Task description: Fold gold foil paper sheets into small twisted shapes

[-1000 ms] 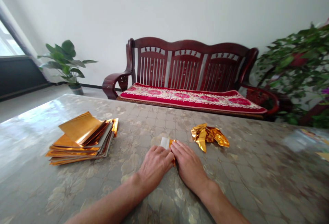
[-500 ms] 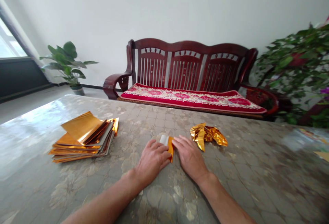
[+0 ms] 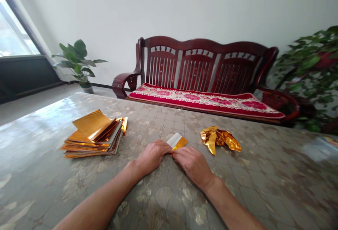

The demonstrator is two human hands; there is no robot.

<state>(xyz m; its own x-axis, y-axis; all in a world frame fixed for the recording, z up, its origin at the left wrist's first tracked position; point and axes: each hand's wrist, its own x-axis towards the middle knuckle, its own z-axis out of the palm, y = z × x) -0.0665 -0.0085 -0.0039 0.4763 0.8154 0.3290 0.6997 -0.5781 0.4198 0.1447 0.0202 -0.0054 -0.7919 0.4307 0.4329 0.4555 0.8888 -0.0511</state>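
Observation:
Between my hands a small folded sheet of gold foil paper (image 3: 180, 141) lies on the table, part gold and part white on its upper face. My left hand (image 3: 155, 154) is closed at its left near corner, fingertips pressed together on the paper. At the near edge, my right hand (image 3: 191, 161) pinches the paper, its fingertips almost meeting the left ones. The fingers hide that near edge. Right of my hands sits a crumpled gold foil piece (image 3: 219, 139). To the left is a stack of gold foil sheets (image 3: 91, 135), some showing grey-white undersides.
The table (image 3: 158, 201) has a patterned, glossy cover. A clear plastic bag (image 3: 319, 149) lies at its right edge. Beyond the far edge stands a dark red wooden bench (image 3: 195, 68) with a red floral cushion (image 3: 206, 99). Potted plants (image 3: 79, 61) flank the bench.
The folded paper has turned so it slants up to the right, showing more white. Both hands have come together at its near edge and now pinch it. The view has shifted slightly left.

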